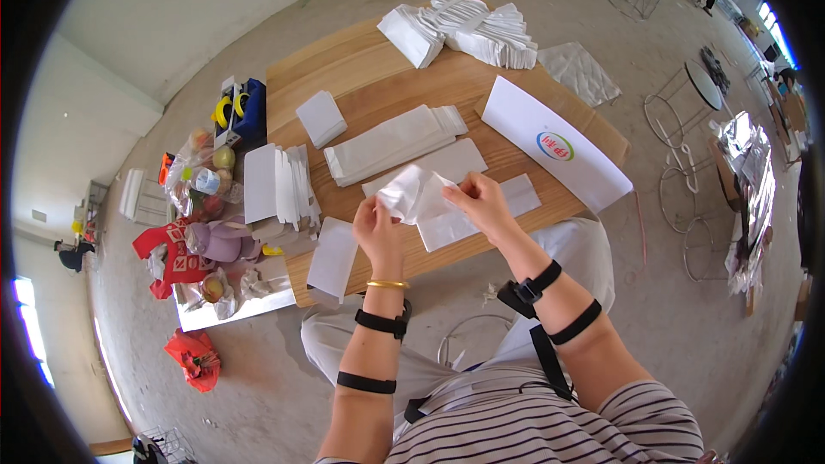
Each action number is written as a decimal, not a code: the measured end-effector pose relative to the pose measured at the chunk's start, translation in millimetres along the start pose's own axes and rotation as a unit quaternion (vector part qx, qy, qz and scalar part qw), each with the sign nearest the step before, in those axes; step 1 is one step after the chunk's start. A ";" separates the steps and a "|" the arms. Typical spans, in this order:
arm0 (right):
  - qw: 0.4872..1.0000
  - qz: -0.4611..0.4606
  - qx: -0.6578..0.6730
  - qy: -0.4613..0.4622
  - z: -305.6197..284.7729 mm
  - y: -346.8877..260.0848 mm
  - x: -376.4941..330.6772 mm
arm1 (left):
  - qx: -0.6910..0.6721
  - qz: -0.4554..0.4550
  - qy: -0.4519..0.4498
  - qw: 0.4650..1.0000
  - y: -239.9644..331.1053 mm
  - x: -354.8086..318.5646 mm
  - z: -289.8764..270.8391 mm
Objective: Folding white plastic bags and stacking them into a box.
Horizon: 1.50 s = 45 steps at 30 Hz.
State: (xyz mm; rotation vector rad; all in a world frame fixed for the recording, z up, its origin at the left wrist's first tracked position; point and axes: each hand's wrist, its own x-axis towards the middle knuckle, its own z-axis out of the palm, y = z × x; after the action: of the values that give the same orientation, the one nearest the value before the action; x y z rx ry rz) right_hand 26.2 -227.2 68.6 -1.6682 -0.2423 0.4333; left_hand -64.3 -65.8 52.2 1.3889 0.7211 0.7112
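Between my two hands a thin, glossy white sheet or pouch (414, 192) is held up, creased in the middle; I cannot tell which it is. My left hand (376, 225) pinches its left edge. Fingers of my right hand (478, 204) are closed on its right corner. Below it, flat white pieces (447, 234) lie at the table's near edge. Just beyond is a long stack of white sleeves (391, 148), with a small stack of white cards (321, 119) to its left. Another white piece (332, 256) lies left of my left hand.
A large white board with a round logo (559, 144) lies on the right of the wooden table (344, 51). Bundled white sleeves (464, 30) sit at the far end. Left are upright white stacks (277, 185), bagged fruit (206, 174) and a blue box with yellow tape (241, 112). Stools (700, 86) stand right.
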 end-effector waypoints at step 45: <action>0.926 -0.088 -0.352 0.100 -11.8 65.5 -19.6 | 0.367 0.036 0.111 0.923 -42.6 -59.0 -103.0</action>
State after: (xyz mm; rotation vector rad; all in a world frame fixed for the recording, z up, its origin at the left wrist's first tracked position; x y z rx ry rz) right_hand 7.5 -255.3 8.0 -2.3530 -0.4245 0.0221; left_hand -181.2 -53.4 6.5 2.0421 1.1989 0.6915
